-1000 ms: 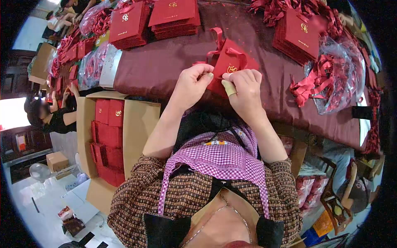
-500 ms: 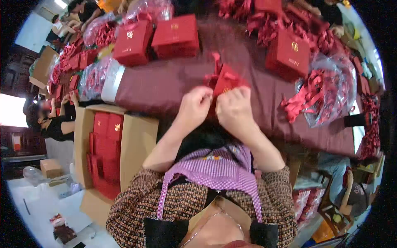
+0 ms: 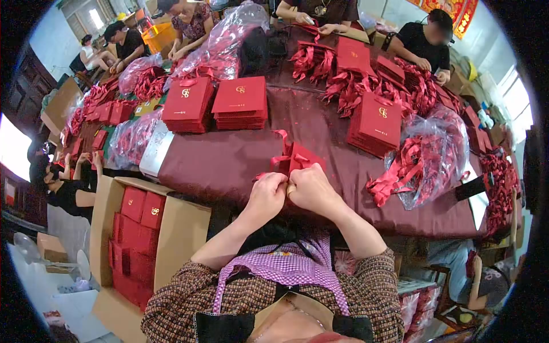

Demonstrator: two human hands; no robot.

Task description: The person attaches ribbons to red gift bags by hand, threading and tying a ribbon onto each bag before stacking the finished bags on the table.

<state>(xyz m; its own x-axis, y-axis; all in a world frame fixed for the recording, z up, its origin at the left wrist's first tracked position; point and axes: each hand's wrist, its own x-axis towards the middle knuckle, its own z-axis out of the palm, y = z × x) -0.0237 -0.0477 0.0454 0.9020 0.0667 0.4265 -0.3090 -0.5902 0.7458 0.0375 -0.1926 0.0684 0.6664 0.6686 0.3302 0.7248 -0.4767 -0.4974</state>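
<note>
In front of my chest, both hands are together at the near edge of the table, around a small red paper bag with red ribbon sticking up at its left. My left hand is closed, its fingers pinched at the ribbon side. Closed too, my right hand wears a ring and grips the bag's near side. The fingertips and what lies between them are partly hidden. Flat stacks of red bags with gold lettering lie beyond: one left stack, a second stack, and a right stack.
A clear plastic bag of red ribbons lies at right beside a black cylinder. An open carton of red bags stands at my left. The dark red tablecloth covers the table. Several people work around it.
The view has tilted up, so the table and stacks appear lower and more people show. Both hands remain closed at the red bag, which now shows less between them.
</note>
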